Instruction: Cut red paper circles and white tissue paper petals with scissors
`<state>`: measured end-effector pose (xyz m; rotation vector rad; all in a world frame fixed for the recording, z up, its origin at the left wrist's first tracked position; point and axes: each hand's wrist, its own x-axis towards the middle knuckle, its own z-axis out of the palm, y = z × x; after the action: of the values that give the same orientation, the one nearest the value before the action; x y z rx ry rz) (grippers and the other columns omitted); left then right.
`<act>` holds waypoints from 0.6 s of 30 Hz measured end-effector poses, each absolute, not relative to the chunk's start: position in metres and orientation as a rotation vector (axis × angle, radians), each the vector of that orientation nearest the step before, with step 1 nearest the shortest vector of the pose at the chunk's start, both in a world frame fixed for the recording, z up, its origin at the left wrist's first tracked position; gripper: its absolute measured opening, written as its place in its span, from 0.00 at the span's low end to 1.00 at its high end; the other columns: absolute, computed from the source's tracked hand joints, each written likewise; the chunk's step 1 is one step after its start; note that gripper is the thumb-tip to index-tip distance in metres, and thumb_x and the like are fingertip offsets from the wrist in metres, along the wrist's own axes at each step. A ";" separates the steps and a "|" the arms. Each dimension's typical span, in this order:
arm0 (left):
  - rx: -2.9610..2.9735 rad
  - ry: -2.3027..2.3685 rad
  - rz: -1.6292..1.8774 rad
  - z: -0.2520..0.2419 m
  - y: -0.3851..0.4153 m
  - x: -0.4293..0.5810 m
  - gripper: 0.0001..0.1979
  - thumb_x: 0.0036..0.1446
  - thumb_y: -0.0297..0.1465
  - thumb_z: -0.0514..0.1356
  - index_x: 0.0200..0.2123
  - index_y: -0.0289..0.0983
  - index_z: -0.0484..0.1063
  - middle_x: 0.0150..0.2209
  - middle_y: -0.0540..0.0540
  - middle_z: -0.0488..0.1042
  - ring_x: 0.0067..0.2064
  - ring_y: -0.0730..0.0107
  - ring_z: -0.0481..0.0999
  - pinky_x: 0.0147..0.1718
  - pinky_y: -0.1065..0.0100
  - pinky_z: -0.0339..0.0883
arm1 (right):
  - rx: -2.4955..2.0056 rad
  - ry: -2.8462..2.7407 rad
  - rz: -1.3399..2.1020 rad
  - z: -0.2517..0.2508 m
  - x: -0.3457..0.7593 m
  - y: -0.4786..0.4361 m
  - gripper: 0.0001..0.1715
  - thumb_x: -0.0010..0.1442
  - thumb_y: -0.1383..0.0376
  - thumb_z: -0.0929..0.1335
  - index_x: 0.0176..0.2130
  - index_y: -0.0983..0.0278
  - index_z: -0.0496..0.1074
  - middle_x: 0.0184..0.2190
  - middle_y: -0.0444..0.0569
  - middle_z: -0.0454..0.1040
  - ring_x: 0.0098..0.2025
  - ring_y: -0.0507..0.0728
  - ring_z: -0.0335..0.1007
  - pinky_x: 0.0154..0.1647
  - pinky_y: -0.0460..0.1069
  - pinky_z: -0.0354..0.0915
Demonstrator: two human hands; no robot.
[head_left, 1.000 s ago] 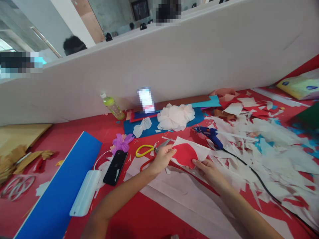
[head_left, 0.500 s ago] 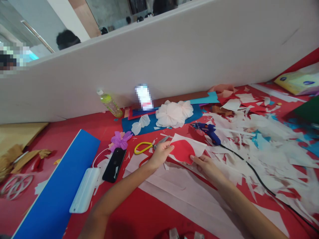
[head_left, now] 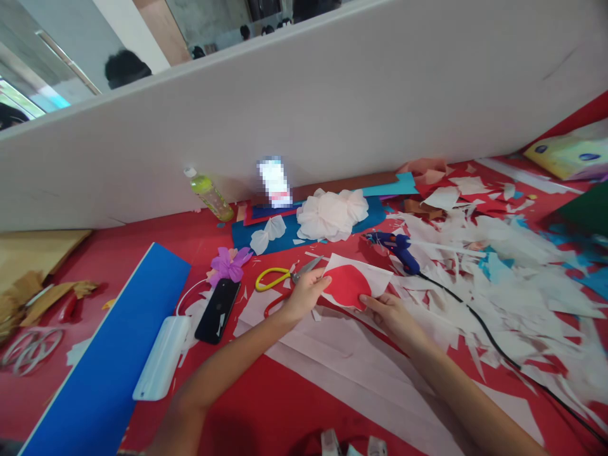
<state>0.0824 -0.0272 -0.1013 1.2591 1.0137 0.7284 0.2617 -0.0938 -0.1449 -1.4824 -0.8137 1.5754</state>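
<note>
A rounded red paper piece [head_left: 348,286] lies against a white paper sheet [head_left: 382,277], and the two are held up together over the table. My left hand [head_left: 306,292] pinches their left edge between thumb and fingers. At the lower right, my right hand [head_left: 387,313] grips the same papers, with its thumb on the red piece. Scissors with yellow handles [head_left: 273,278] lie just beyond my left hand, blades pointing right. A second red handle [head_left: 275,306] shows partly behind that hand. Below both forearms spreads a pale pink paper sheet [head_left: 342,364].
A blue glue gun [head_left: 401,253] with a black cord lies right of my hands, beside heaped white paper scraps [head_left: 527,304]. Pale paper flowers [head_left: 332,215], a bottle [head_left: 211,197] and a lit phone [head_left: 275,183] stand along the partition. Left are a black phone [head_left: 217,310] and blue board [head_left: 109,354].
Both hands keep their hold on the red and white papers and have barely moved. The whole view has shifted very slightly.
</note>
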 end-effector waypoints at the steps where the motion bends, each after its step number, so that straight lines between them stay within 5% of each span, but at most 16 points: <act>1: 1.263 0.999 0.710 -0.101 -0.027 0.082 0.15 0.51 0.40 0.59 0.27 0.33 0.67 0.22 0.52 0.63 0.24 0.77 0.61 0.22 0.75 0.54 | -1.482 -0.816 1.579 -0.144 0.262 -0.094 0.27 0.43 0.45 0.70 0.16 0.60 0.57 0.11 0.37 0.49 0.16 0.47 0.36 0.18 0.47 0.34; 11: 1.374 1.004 0.628 -0.096 -0.024 0.075 0.13 0.51 0.36 0.58 0.22 0.35 0.60 0.20 0.55 0.56 0.22 0.81 0.55 0.21 0.75 0.48 | -1.595 -0.950 1.430 -0.130 0.261 -0.095 0.27 0.44 0.43 0.67 0.15 0.61 0.59 0.10 0.38 0.52 0.15 0.47 0.41 0.17 0.48 0.38; 14: 1.416 0.997 0.564 -0.094 -0.020 0.070 0.10 0.51 0.34 0.57 0.24 0.34 0.64 0.22 0.54 0.62 0.24 0.79 0.61 0.23 0.75 0.54 | -1.605 -0.984 1.361 -0.128 0.259 -0.094 0.26 0.43 0.43 0.66 0.16 0.61 0.60 0.11 0.39 0.53 0.15 0.48 0.43 0.17 0.47 0.39; 18: 1.563 1.022 0.402 -0.091 -0.016 0.055 0.12 0.56 0.32 0.52 0.38 0.33 0.71 0.31 0.46 0.74 0.32 0.70 0.73 0.33 0.70 0.65 | -1.634 -1.016 1.324 -0.126 0.259 -0.094 0.27 0.42 0.43 0.66 0.14 0.60 0.57 0.11 0.39 0.52 0.15 0.48 0.43 0.17 0.48 0.40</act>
<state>0.0548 -0.0161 -0.0907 1.5627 1.0224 0.4023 0.2592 -0.0936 -0.1259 -1.6335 -1.0164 1.3237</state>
